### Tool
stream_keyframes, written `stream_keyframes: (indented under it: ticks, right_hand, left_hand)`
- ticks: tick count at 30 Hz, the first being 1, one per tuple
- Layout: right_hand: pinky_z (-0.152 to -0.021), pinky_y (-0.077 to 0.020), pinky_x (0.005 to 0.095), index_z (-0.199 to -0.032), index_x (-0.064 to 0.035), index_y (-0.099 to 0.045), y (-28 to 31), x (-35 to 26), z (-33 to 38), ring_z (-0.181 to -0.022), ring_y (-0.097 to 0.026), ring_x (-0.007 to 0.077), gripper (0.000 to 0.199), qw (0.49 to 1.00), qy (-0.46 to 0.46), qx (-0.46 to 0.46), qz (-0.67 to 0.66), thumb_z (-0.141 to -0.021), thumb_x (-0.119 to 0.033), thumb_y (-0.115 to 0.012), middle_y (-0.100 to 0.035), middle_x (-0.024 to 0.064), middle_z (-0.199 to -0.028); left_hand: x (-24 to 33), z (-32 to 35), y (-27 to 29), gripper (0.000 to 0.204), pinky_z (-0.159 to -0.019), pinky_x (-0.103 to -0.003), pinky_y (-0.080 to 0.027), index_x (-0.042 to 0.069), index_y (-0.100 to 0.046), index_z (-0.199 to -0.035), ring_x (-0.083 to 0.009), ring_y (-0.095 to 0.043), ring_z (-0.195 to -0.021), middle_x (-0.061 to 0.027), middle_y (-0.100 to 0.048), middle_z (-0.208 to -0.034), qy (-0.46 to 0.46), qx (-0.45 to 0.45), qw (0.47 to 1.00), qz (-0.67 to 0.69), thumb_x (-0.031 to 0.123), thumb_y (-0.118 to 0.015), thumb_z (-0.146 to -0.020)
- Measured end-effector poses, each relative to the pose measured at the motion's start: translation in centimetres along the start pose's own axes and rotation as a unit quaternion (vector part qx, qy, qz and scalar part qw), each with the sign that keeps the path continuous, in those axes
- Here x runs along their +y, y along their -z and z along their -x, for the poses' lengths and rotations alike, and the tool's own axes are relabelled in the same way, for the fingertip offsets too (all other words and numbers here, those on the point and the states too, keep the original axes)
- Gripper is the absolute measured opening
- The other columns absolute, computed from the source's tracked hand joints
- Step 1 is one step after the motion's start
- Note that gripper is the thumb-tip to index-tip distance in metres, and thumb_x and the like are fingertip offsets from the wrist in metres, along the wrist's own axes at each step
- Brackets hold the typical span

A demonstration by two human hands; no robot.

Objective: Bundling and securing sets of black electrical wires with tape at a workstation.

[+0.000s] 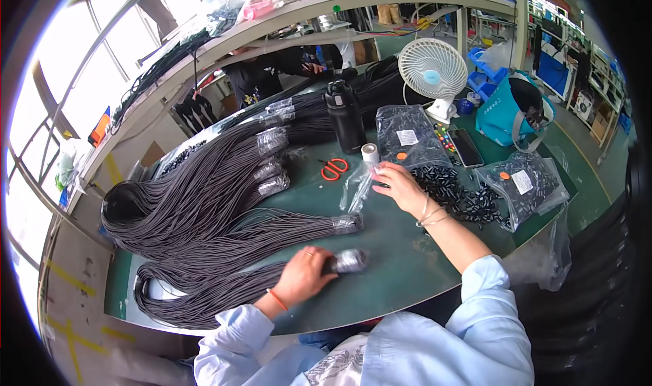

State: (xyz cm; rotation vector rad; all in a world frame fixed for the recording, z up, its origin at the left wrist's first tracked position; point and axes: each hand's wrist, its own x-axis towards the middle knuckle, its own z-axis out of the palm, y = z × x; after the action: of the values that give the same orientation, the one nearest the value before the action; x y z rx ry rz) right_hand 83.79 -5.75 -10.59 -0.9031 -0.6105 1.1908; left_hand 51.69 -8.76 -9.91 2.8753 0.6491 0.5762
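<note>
My left hand is closed over the nearest bundle of thin black cables, just behind its end wrapped in clear plastic. Between the fingertips of my right hand is a crumpled strip of clear plastic, pinched at its upper end and hanging toward the table. Right behind those fingers stands a small white roll. A second cable bundle with a wrapped end lies just beyond my left hand. Red-handled scissors rest on the green tabletop, left of the plastic strip.
A large pile of cable bundles covers the left side. Loose small black parts lie to the right, beside filled plastic bags. Farther back are a black bottle, a white fan, a phone, a teal bag and another person.
</note>
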Motion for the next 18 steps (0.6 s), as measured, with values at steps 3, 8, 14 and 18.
stream_keyframes:
  ticks: [3, 8, 14, 18]
  right_hand:
    - [-0.068, -0.0514, 0.0404, -0.106, -0.0033, -0.059, -3.5, 1.1, -1.1, -0.083, -0.064, 0.0255, 0.020, 0.974, 0.087, -0.062, 0.200, -0.095, -0.020, -0.055, -0.064, 0.0051, -0.090]
    - [-0.088, -0.0511, 0.0436, -0.114, 0.0065, -0.049, -9.5, 4.8, 1.1, -0.105, -0.060, 0.0417, 0.044, 0.554, 0.167, -0.345, 0.739, -0.093, -0.031, -0.057, -0.062, 0.0262, -0.110]
    - [-0.083, -0.0533, 0.0434, -0.109, 0.0085, -0.052, -10.5, 3.6, 0.9, -0.091, -0.067, 0.0412, 0.073, 0.535, 0.090, -0.312, 0.780, -0.071, -0.048, -0.076, -0.067, 0.0268, -0.090]
    - [-0.072, -0.0521, 0.0428, -0.095, 0.0031, -0.055, -14.7, 0.0, 1.2, -0.081, -0.067, 0.0395, 0.057, 0.531, -0.015, -0.420, 0.736, -0.067, -0.043, -0.072, -0.067, 0.0231, -0.083]
  left_hand:
    - [0.5, 0.1, -0.6, 0.051, -0.090, -0.040, -0.047, 0.002, -0.053, -0.116, -0.0346, -0.056, -0.100, -0.0158, -0.056, -0.107, -0.015, -0.018, 1.000, -0.002, 0.030, -0.075, -0.079]
    - [-0.7, 1.1, 1.7, 0.051, -0.091, -0.038, -0.047, 0.002, -0.053, -0.121, -0.0326, -0.056, -0.101, -0.0154, -0.057, -0.109, 0.067, 0.018, 0.993, 0.098, 0.032, -0.072, -0.085]
    - [-14.3, 7.5, 5.9, 0.042, -0.093, -0.036, -0.047, 0.002, -0.058, -0.121, -0.0230, -0.058, -0.105, -0.0113, -0.059, -0.114, 0.311, 0.312, 0.884, 0.154, 0.029, -0.069, -0.091]
    - [-29.3, 19.7, 11.1, 0.063, -0.100, -0.047, -0.041, -0.002, -0.056, -0.123, -0.0370, -0.051, -0.117, -0.0229, -0.056, -0.124, 0.588, 0.508, 0.619, -0.111, 0.043, -0.069, -0.081]
